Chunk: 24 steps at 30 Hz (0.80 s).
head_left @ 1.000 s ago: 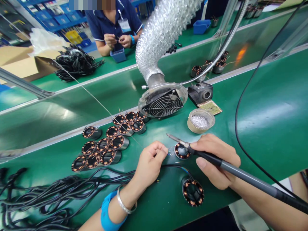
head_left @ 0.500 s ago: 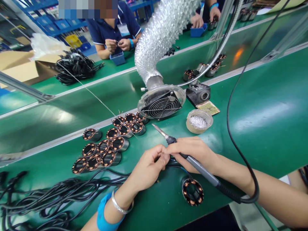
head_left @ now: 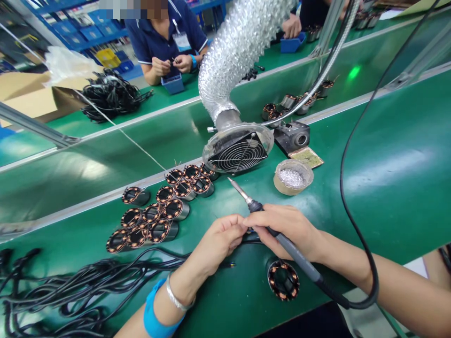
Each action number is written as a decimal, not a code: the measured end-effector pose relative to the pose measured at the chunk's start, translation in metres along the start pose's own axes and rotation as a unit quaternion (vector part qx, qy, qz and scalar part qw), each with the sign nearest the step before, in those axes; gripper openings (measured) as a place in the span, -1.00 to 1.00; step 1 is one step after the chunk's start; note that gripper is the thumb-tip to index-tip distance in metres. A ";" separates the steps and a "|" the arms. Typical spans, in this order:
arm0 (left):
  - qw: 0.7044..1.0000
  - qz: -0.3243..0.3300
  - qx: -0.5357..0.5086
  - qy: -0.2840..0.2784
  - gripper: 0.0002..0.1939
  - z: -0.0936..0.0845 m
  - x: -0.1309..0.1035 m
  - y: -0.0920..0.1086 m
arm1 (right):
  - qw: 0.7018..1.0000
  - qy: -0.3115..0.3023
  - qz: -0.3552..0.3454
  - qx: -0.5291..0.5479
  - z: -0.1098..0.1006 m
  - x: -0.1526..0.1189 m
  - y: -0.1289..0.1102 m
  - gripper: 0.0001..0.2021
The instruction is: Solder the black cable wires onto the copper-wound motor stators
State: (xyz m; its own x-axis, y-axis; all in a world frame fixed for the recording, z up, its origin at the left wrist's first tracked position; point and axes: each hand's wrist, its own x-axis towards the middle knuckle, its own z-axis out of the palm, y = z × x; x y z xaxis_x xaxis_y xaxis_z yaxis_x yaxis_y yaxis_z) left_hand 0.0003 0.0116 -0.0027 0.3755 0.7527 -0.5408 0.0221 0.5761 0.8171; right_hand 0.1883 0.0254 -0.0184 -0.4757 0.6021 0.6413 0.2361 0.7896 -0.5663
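Both hands meet at the fingertips. The left hand is closed in a pinch, thumb against forefinger; whatever lies between the tips is too small and hidden to tell. The right hand wraps round the grip of a soldering iron, its thumb and forefinger reaching to touch the left fingertips. The iron's metal tip points away from the person, up and to the left beyond the hands, clear of the table. Its black cord loops beside the right forearm.

Thin colored wires show just under the joined fingertips, partly covered. Nearer the person, below the right hand, a ring-shaped copper-wound stator sits on the green table, touched by neither hand. Left of the left hand, a group of similar stators stands close together, and black cables spread in a tangle beside the left forearm, which wears a silver bangle and a blue wristband.

Beyond the hands are a round fan on a silver duct, a bowl of shiny bits and an iron stand. Farther off, a person holds small parts over a blue box.
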 end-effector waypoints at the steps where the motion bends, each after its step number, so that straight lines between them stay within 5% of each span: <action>1: 1.000 -0.013 -0.013 0.002 -0.67 0.001 0.000 0.000 | 1.000 0.005 -0.001 0.000 0.000 0.000 0.000 -0.68; 9: 0.996 0.025 -0.032 0.084 -0.66 0.013 -0.002 -0.003 | 0.995 0.014 0.093 0.040 0.001 -0.004 0.001 -0.63; 17: 0.985 0.076 0.032 0.152 -0.70 0.017 0.001 -0.014 | 0.997 0.050 0.029 -0.055 0.005 -0.003 0.000 -0.73; 24: 0.981 0.085 0.061 0.165 -0.71 0.017 0.001 -0.015 | 0.994 0.079 0.067 -0.017 -0.012 -0.013 -0.008 -0.69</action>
State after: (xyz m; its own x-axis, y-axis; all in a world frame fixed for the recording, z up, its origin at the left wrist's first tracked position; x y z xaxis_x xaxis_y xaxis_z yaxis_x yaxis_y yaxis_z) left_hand 0.0167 -0.0015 -0.0122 0.0637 0.9086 -0.4127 0.1023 0.4055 0.9084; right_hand 0.2029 0.0125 -0.0156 -0.2996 0.7106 0.6367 0.3185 0.7035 -0.6353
